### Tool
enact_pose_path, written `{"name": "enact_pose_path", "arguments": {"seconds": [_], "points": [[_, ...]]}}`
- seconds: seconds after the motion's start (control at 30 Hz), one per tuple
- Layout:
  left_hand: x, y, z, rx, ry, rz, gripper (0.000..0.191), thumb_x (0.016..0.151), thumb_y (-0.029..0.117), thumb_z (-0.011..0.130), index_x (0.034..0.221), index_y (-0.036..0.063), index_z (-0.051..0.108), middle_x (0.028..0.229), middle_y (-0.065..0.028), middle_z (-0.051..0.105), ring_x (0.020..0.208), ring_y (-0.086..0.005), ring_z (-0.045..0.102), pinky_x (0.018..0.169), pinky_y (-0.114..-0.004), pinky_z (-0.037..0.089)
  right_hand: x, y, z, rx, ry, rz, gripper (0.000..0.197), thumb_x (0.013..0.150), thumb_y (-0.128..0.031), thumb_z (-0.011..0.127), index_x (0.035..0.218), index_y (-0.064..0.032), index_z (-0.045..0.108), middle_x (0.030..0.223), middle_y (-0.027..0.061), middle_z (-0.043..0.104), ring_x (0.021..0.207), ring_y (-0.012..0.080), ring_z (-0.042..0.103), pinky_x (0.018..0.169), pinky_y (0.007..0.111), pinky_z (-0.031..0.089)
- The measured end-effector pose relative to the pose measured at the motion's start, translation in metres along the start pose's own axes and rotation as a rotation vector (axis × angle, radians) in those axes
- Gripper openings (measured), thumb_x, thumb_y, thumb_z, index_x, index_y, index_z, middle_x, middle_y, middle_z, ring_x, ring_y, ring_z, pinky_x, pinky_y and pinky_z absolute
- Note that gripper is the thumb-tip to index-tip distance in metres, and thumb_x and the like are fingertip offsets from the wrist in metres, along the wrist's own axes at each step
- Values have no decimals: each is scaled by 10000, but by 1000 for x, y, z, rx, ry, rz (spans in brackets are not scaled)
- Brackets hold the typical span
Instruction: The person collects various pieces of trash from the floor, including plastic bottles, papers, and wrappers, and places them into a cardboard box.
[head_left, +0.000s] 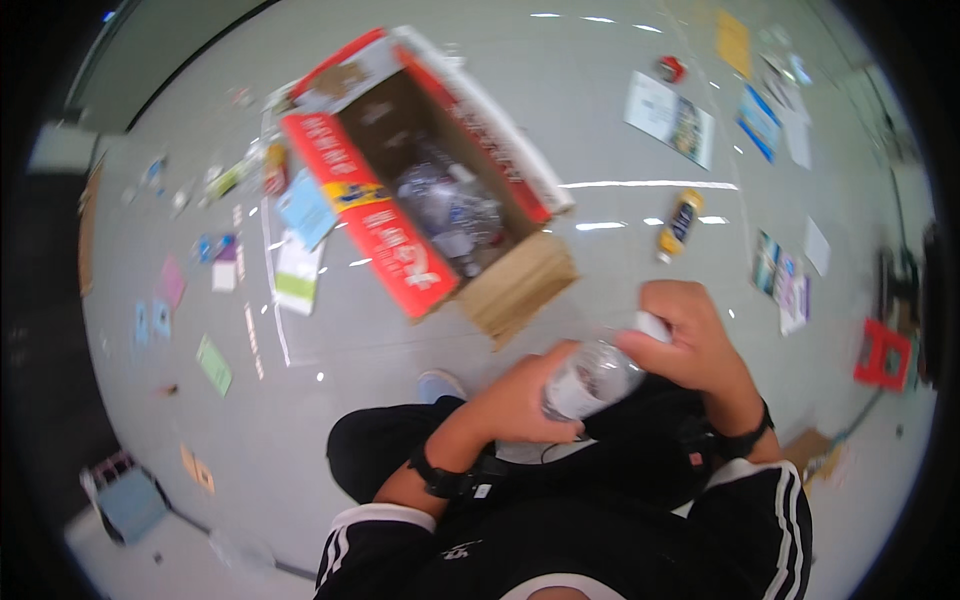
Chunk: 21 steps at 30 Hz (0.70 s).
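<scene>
My left hand (525, 401) is wrapped around the body of a clear plastic bottle (592, 379) with a pale label. The bottle lies tilted over my lap, its neck towards the upper right. At that end my right hand (686, 337) grips the white cap (652, 326) between thumb and fingers. Whether the cap is still joined to the neck is too blurred to tell. In front of my hands stands an open red and white cardboard box (397, 255), with several clear plastic bottles (450, 202) lying inside.
A yellow bottle (680, 223) lies on the floor right of the box. Booklets (669, 118), coloured papers (215, 365) and more bottles (225, 180) are scattered on both sides. A red plastic stool (883, 355) is at far right, a blue-seated chair (131, 504) at lower left.
</scene>
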<state>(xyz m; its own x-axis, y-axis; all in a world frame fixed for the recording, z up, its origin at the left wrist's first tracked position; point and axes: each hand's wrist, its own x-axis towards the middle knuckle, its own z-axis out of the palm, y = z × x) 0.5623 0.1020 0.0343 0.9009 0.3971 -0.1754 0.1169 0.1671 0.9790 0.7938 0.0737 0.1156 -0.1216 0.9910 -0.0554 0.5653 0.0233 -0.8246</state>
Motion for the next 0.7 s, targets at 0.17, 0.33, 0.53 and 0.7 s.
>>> {"name": "enact_pose_path", "arguments": {"seconds": [0.17,0.33,0.53,0.7], "points": [[-10,20,-6,-233,-32,-30,775,660,177,775,1336,27,428,1143,-138,596,1063,-234,576,948,-352,432,10,3,-8,248,-61,-133,340,802,-328,696,851,-26,548,835,103,561,742,236,551,669,327,427],[-26,27,-25,-24,97,-60,700,665,155,762,1278,20,451,1056,-163,640,976,-305,630,854,-374,481,28,-3,-11,372,-274,-93,367,882,-292,657,1086,3,582,1076,138,596,946,234,587,864,347,456],[-27,29,-29,122,208,-15,671,674,195,751,1262,32,473,1030,-188,639,938,-354,629,801,-403,495,33,3,-9,502,-308,-143,360,866,-118,617,1202,-2,563,1235,185,575,1077,256,589,965,377,440],[-12,29,-28,194,241,-63,607,715,200,742,1247,40,495,963,-203,664,888,-384,640,790,-440,499,33,-9,9,286,-80,-139,274,892,-136,583,1125,8,589,1073,159,625,919,236,613,829,349,484]]}}
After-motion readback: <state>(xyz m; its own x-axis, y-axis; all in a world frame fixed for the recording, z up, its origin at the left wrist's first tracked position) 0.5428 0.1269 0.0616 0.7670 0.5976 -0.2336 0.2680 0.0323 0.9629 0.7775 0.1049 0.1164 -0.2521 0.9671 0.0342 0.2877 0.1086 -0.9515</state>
